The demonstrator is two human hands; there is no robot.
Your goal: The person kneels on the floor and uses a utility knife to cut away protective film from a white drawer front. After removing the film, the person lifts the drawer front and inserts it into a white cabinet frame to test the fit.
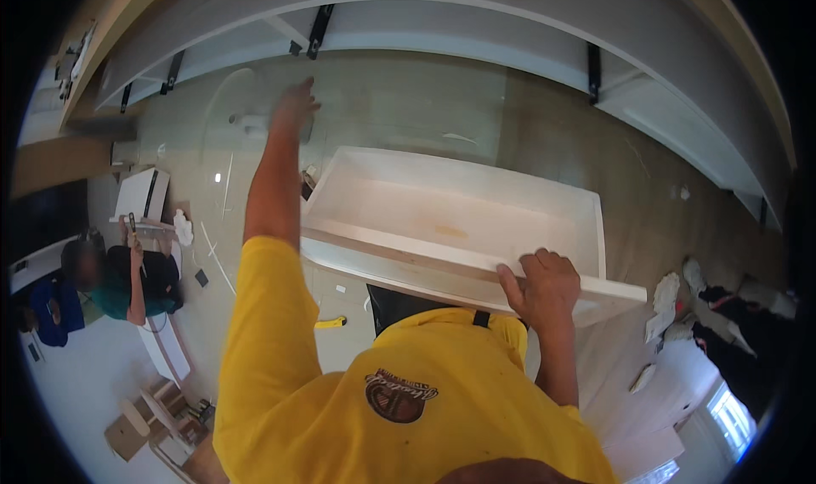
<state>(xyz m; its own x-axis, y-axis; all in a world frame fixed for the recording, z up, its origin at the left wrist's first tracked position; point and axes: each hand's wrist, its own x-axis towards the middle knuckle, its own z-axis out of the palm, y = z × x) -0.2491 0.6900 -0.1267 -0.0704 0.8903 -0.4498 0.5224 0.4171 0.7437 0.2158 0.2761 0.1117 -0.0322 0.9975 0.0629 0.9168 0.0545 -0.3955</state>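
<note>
A white drawer [501, 216] lies across my front, its inside facing up and its long front panel [408, 250] nearest me. My right hand [546, 287] is closed over the top edge of that panel, toward its right end. My left hand [295, 108] is stretched out beyond the drawer's far left corner, fingers apart and nothing visible in them. It reaches toward the white cabinet [459, 35] ahead, close below a black drawer runner [319, 32]. A second black runner [593, 72] sits farther right on the cabinet.
A pale bottle-like object [251, 125] is on the floor beside my left forearm. A yellow-handled tool [330, 322] lies left of my waist. At left, a person in green [119, 301] holds a tool near a white panel [140, 195]. Another person's legs [731, 318] show at right.
</note>
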